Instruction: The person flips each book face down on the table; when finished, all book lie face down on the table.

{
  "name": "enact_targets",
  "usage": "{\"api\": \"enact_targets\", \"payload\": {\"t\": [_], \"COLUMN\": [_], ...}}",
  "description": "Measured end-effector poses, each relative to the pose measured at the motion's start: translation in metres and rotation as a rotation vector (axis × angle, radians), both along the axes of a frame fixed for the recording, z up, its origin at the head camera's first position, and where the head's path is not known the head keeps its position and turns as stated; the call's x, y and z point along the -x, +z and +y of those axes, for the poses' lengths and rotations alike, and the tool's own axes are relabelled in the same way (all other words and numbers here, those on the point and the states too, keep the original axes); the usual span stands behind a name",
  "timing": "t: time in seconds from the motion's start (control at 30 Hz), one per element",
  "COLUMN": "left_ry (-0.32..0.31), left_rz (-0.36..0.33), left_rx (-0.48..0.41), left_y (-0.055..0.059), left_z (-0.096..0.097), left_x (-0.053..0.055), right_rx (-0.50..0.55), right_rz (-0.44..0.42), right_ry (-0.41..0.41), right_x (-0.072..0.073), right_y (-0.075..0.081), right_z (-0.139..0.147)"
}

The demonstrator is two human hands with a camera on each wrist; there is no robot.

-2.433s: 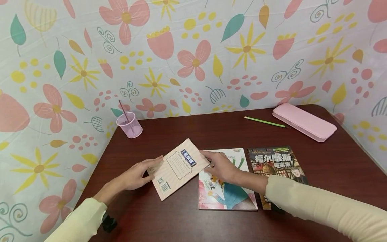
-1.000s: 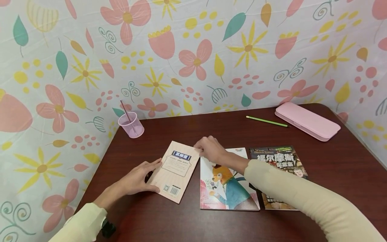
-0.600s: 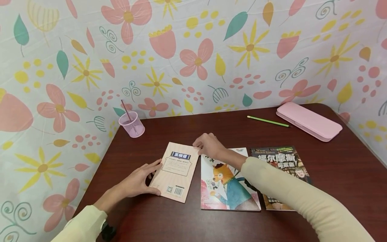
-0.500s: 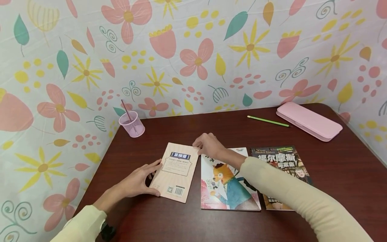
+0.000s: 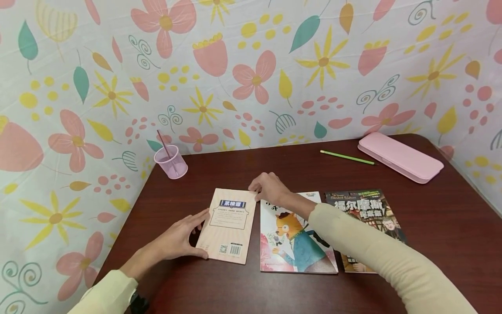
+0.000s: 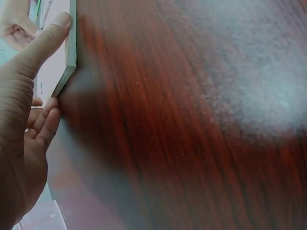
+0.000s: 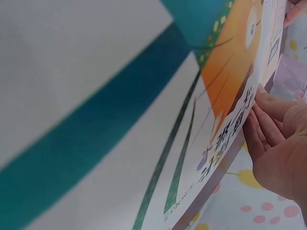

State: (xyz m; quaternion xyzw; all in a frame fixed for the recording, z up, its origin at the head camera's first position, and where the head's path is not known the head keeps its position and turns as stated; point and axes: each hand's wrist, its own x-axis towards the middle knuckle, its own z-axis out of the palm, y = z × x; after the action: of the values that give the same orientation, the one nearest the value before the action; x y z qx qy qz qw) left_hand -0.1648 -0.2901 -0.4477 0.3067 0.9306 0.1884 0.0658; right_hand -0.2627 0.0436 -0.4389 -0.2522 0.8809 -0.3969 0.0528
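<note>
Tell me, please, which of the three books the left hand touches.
The pale book, leftmost of the three: the left hand holds its edge, while the fox book and the dark book lie farther right.

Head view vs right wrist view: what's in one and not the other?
Only the head view: the dark book, the green pencil and the pink case.

Only the right wrist view: the green stripes on the fox book, which the right arm covers in the head view.

Both: the fox book, the beige book, the right hand, at least part of the left hand and the cup.
</note>
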Motion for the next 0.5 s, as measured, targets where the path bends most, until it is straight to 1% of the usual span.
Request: {"api": "enact_targets", "payload": {"t": [0.33,0.5], "left_ry": [0.024,0.039], "left_rz": [0.149,0.179], "left_rx": [0.061,0.072], "left_y": [-0.0048,-0.0071], "left_z": [0.0024,0.0035], "left_x": [-0.0065,-0.009], "right_rx": [0.004,0.01], "right_rz": [0.009,0.001], "right_ry": [0.011,0.009], "right_x": [0.0029,0.004], "right_y": [-0.0022,-0.0026], "right_z": [0.0002,-0.0001]}}
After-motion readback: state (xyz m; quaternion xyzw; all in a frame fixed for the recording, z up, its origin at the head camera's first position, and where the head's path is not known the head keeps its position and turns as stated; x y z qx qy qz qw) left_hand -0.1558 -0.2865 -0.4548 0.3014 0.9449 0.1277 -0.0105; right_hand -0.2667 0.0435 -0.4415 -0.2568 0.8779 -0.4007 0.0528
